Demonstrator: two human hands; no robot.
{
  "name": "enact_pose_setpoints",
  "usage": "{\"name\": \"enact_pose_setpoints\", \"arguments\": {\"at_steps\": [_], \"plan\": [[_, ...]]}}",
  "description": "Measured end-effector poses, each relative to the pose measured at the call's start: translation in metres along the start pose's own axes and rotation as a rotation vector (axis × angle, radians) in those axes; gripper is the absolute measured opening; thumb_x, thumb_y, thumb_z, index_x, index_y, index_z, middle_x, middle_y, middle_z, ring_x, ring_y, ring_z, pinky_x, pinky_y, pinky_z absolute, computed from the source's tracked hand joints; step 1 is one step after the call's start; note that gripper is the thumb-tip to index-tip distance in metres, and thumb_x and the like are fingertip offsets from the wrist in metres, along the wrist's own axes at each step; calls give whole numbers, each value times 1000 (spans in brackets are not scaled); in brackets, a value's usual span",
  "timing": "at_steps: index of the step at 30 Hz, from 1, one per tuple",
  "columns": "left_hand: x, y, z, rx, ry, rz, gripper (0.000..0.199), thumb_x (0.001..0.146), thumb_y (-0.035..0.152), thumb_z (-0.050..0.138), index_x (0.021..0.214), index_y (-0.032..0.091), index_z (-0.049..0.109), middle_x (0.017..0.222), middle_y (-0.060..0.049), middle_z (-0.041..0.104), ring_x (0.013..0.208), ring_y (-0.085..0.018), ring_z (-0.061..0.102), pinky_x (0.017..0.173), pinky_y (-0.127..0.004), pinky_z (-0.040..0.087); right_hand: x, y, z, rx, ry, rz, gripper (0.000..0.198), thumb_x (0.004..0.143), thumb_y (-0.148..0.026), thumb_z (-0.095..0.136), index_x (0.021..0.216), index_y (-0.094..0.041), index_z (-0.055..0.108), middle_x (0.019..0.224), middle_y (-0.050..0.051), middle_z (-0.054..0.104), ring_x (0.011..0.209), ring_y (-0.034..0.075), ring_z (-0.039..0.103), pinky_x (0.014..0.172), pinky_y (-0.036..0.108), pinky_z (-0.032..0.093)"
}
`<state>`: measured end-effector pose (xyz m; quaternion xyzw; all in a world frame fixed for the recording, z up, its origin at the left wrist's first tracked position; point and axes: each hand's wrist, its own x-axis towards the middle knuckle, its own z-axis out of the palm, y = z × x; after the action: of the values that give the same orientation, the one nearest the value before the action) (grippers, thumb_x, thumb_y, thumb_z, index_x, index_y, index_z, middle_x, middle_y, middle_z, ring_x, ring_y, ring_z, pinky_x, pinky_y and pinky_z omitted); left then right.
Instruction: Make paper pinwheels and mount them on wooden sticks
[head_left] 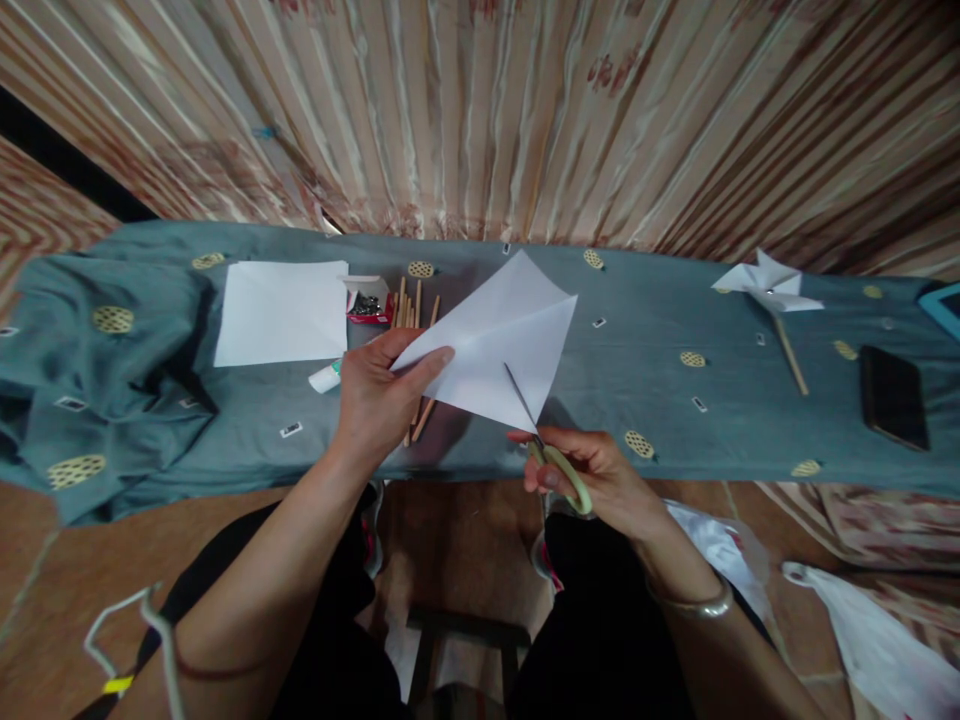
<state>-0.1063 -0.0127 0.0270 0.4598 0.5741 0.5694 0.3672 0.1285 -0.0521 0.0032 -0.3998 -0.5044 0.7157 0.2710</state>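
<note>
The left hand [379, 395] pinches the left corner of a white folded square sheet of paper [499, 340], thumb on top and fingers beneath, and holds it lifted above the surface [637, 360], which is draped in a grey-blue cloth with yellow round patches. The right hand [592, 475] is clenched around the pale green handles of a pair of scissors [551, 450], whose thin metal blades point up and left and bite into the lower edge of the sheet near its bottom corner.

Beneath the raised paper, a bundle of thin wooden sticks [412, 305] lies on the cloth, some of them running under the left hand. Just beside the sticks sits a small red and white open box [367, 300] with dark contents. To its left lies a flat white sheet of paper [283, 312], and near that sheet's lower right corner rests a white glue stick with a green end [326, 377], close to the left wrist.

Well apart on the right, a finished white paper pinwheel on a wooden stick [769, 290] lies on the cloth, with a black phone [892, 395] farther right. A striped curtain [480, 110] hangs behind the surface.
</note>
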Motion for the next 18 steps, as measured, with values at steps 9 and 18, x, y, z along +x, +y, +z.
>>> {"name": "enact_pose_setpoints", "arguments": {"at_steps": [9,18], "plan": [[-3,1,2,-36,-33,-46,15,67,27,78,75,15,73,64,2,67,54,-10,57,49,-21,45,0,-9,3,-41,12,15,63,70,-54,78,117,-15,60,69,0,64,57,8,49,52,22,39],[-4,2,3,-75,-27,-85,16,66,27,78,76,15,73,66,1,68,55,-11,57,50,-21,45,2,-8,4,23,40,51,64,66,-51,82,117,-21,57,66,-4,64,57,10,57,54,22,44]]}}
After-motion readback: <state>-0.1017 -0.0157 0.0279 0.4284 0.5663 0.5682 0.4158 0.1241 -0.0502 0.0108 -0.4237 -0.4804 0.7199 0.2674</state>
